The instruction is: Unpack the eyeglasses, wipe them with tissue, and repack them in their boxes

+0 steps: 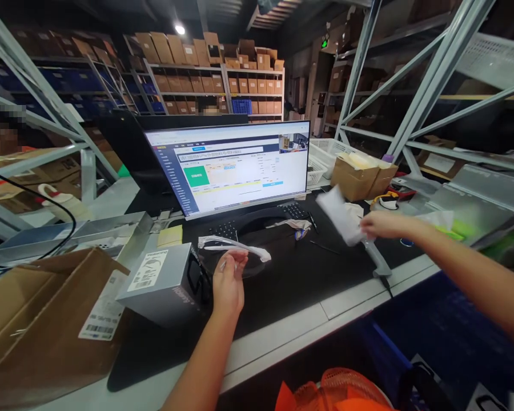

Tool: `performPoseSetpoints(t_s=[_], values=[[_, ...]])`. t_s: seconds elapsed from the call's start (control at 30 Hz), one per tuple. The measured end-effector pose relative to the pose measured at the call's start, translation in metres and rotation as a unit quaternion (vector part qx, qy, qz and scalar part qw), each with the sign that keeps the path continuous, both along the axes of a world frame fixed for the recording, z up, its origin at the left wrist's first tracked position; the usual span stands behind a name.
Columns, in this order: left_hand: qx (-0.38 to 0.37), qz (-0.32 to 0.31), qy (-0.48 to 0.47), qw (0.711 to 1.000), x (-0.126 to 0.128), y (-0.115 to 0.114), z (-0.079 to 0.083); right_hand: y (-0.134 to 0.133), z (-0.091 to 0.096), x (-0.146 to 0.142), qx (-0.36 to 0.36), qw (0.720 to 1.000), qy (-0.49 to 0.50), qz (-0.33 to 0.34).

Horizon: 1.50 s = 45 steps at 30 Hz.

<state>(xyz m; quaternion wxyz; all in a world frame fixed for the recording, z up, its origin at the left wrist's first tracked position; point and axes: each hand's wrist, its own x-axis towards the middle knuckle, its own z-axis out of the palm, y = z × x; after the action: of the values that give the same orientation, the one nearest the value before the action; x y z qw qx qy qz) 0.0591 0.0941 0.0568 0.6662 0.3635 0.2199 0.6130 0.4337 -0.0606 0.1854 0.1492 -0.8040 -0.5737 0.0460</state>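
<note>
My left hand (228,279) is closed on a pair of glasses with white arms (235,249), held just above the black desk mat (300,279) in front of the monitor (235,168). My right hand (379,225) reaches out to the right and pinches a white packet or cloth (340,216), blurred by motion. A grey box with a label (163,282) stands just left of my left hand, with a black strap against its side.
An open cardboard box (47,319) lies at the near left. A keyboard (291,212) sits under the monitor. A brown carton (360,174) and white basket (325,154) stand at the back right. Metal shelving with cartons surrounds the bench.
</note>
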Motion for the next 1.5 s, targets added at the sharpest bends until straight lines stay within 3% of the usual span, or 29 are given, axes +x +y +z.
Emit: performPoseSetpoints(t_s=[0.17,0.33,0.47,0.6,0.73,0.87,0.97,1.1,1.27,1.4,1.5], values=[[0.004,-0.013,-0.004,1.000,0.004,-0.006,0.002,0.010,0.001,-0.023,-0.034,0.998,0.021,0.045],[0.045,-0.019,0.011,0.999,0.006,-0.017,0.006,0.030,-0.008,-0.097,-0.104,0.976,0.149,0.122],[0.091,-0.006,0.018,0.996,0.002,-0.028,0.022,0.049,-0.015,-0.149,-0.112,0.951,0.237,0.164],[0.130,0.019,0.036,0.991,-0.003,-0.029,0.043,0.066,-0.019,-0.173,-0.091,0.918,0.327,0.206],[0.135,0.017,0.095,0.986,-0.005,-0.018,0.055,0.077,-0.025,-0.180,-0.030,0.867,0.427,0.255],[0.108,0.023,0.053,0.992,-0.004,-0.010,0.063,0.085,-0.037,-0.185,0.050,0.881,0.418,0.214],[0.118,-0.020,0.019,0.993,-0.003,-0.006,0.069,0.088,-0.045,-0.190,0.057,0.867,0.448,0.211],[0.142,-0.122,0.074,0.980,0.000,0.004,0.073,0.087,-0.054,-0.190,0.061,0.814,0.530,0.230],[0.120,-0.215,0.111,0.963,0.004,0.020,0.067,0.089,-0.079,-0.181,0.090,0.716,0.648,0.243],[0.135,-0.297,0.144,0.934,0.007,0.022,0.062,0.091,-0.096,-0.172,0.081,0.708,0.656,0.249],[0.104,-0.275,0.094,0.951,0.014,0.018,0.059,0.092,-0.101,-0.166,0.074,0.711,0.653,0.250]])
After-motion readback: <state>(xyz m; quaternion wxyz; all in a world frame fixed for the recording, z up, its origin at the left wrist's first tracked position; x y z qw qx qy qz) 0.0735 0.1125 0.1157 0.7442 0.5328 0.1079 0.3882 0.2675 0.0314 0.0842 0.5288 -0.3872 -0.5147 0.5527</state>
